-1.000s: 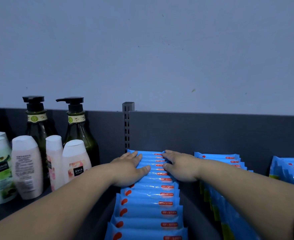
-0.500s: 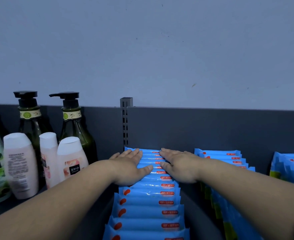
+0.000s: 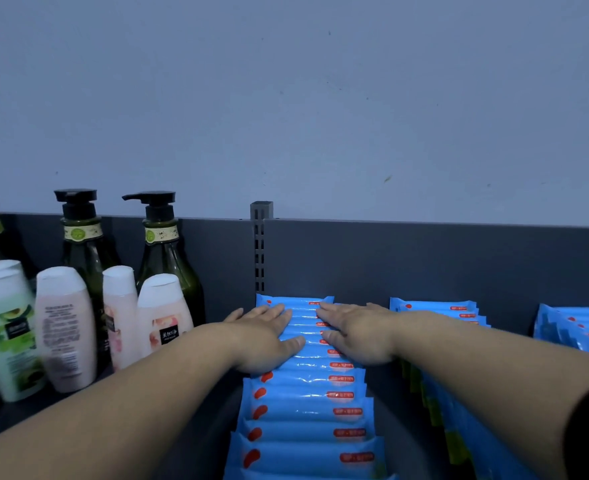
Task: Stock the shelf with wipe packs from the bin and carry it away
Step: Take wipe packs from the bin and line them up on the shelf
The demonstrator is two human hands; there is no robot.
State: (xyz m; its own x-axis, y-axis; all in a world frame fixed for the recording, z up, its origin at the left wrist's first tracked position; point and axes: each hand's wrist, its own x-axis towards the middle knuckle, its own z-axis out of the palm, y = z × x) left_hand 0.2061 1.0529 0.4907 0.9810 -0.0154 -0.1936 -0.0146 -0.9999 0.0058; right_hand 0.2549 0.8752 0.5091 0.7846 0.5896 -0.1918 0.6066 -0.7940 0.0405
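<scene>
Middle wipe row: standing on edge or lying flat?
On edge: the row shows only narrow strips, one behind another. The left hand and right hand lie flat on its far end.

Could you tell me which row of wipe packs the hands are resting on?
The leftmost row, by the slotted post: left hand and right hand lie flat on it, unlike middle row or right row.

**Two lanes, crowded ends**

Bare strips of shelf (image 3: 384, 393) on both sides of the middle row of wipe packs (image 3: 306, 403), running from the back panel (image 3: 424, 261) toward the front edge. Left end crowded by lotion bottles (image 3: 64, 327), with pump bottles (image 3: 168, 258) behind. Toward the right end, right row (image 3: 435, 310) and far-right row (image 3: 577, 327), with a gap between, possibly bare in the dim light. Open above all of it.
</scene>
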